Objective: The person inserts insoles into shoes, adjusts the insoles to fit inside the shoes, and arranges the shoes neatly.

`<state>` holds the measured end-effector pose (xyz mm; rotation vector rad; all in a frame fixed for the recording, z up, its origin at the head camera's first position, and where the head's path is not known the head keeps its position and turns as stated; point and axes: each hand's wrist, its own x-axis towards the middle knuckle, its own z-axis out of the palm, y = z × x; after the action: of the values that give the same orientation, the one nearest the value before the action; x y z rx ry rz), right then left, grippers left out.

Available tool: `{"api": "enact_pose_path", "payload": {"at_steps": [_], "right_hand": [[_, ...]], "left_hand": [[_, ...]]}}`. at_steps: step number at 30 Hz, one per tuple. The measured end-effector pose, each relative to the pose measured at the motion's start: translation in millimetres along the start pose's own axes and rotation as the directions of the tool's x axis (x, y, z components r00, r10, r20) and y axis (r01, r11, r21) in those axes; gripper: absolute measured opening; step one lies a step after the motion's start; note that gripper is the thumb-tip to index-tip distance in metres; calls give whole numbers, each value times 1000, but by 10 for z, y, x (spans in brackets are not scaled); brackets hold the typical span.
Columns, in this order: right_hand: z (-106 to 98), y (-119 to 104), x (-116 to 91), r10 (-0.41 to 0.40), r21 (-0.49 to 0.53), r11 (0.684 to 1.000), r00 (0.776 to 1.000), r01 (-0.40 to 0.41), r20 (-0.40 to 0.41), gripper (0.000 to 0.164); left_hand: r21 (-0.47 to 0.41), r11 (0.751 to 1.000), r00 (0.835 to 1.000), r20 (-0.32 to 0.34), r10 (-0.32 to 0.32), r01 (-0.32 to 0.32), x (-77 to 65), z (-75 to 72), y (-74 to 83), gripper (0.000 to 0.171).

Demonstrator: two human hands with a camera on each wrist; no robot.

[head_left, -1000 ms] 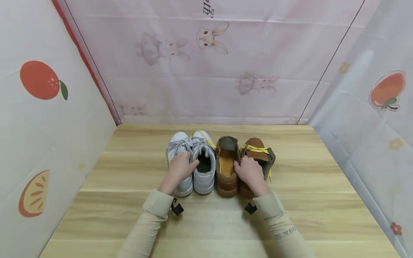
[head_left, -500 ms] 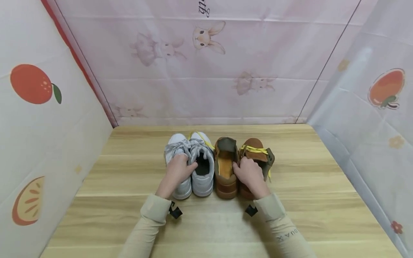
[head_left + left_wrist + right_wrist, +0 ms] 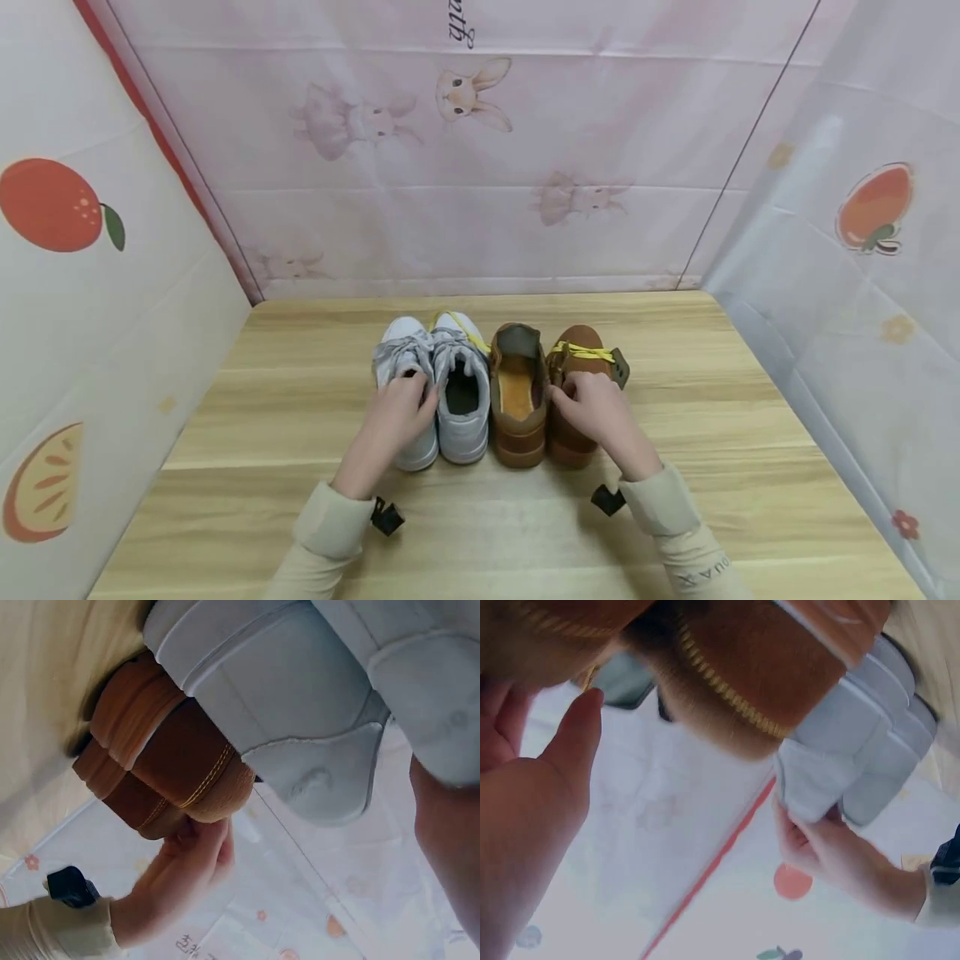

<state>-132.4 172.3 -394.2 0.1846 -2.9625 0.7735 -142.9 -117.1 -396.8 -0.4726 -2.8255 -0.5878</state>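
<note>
Two pairs of shoes stand side by side, toes away from me. My left hand (image 3: 393,417) is over the heel opening of the outer white sneaker (image 3: 420,450), fingers loosely bent; the inner white sneaker (image 3: 463,437) is just right of it. My right hand (image 3: 596,408) hovers at the opening of the outer brown shoe (image 3: 572,446), which has yellow laces (image 3: 588,352). Beside that is the inner brown shoe (image 3: 520,450), its tongue folded forward. In the right wrist view my right thumb (image 3: 574,746) extends apart from the fingers, below the brown heel. The left fingertips are partly hidden.
The shoes stand on a wood-grain tabletop (image 3: 495,533). A pink rabbit-print sheet (image 3: 465,233) hangs along the back edge, with fruit-print sheets on the left (image 3: 150,333) and right (image 3: 810,275). A yellow lace end (image 3: 472,337) lies across the inner white sneaker.
Both hands have loosened from the outer shoes and drawn back toward me, the right also moving outward. The head view has shifted slightly. The shoes keep their row.
</note>
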Motion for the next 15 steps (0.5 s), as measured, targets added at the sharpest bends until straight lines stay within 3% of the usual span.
{"api": "enact_pose_path", "payload": {"at_steps": [2,5,8,11,15], "right_hand": [[-58,-10,-66,-72,21,997,997,73,-37,27],[-125,-28,-183,-159,1,987,979,160,-124,16],[-166,-48,-318,-213,-38,977,953,209,-216,11],[-192,-71,-448,-252,-57,968,928,246,-273,22],[-193,-103,-596,-310,-76,950,906,301,-289,56]], "left_hand": [[45,997,994,-89,68,-64,-96,-24,18,16],[131,981,967,-192,167,-144,-252,-68,81,14],[205,962,948,-225,227,-181,-405,-125,184,25],[219,962,961,-185,206,-164,-559,-173,289,44],[180,981,997,-5,74,-72,-776,-211,409,85]]}}
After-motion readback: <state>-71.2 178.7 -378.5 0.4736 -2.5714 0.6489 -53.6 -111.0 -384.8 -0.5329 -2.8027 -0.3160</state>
